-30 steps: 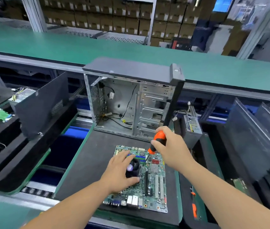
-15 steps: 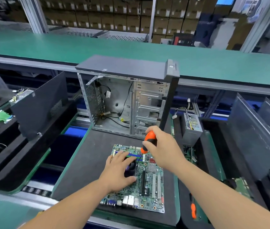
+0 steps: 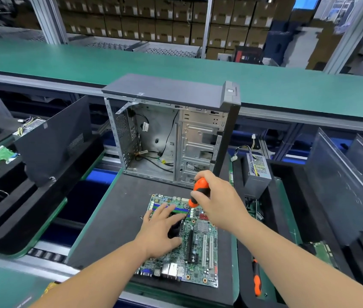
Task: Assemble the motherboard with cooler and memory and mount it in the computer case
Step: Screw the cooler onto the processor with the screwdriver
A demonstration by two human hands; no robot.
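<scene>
Left hand (image 3: 161, 230) spread flat over the cooler (image 3: 174, 230) on the motherboard (image 3: 200, 247); right hand (image 3: 217, 202) grips an orange screwdriver (image 3: 199, 192) upright.

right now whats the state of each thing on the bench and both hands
green motherboard: flat on the dark mat, outside the case
grey computer case: upright, side open, no board inside
orange-handled screwdriver: gripped, tip down at the board
left hand: spread over the black cooler
right hand: wrapped round the screwdriver
second orange screwdriver: lying unused at right
</scene>
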